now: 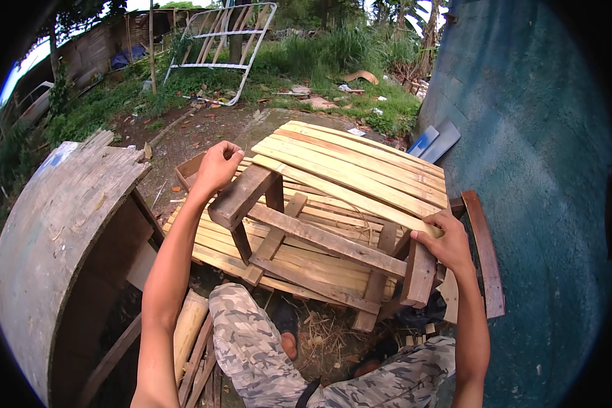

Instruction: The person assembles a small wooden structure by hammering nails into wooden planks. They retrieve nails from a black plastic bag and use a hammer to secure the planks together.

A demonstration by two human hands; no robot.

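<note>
Pale yellow bamboo slats lie side by side across a dark wooden frame, making a flat top. My right hand grips the right end of the nearest bamboo slat, thumb on the near side. That slat sits at a slight angle, with a narrow gap behind it. My left hand is raised beside the slats' left end, above the frame's left block. Its fingers are curled together, and whatever they may hold is hidden. Beneath the frame, a lower layer of slats rests with dark crosspieces over it.
A weathered board table stands close on the left, and a blue-green wall rises on the right. Against that wall leans a reddish plank. Lumber pieces lie by my left leg. A white metal frame stands farther off in grass.
</note>
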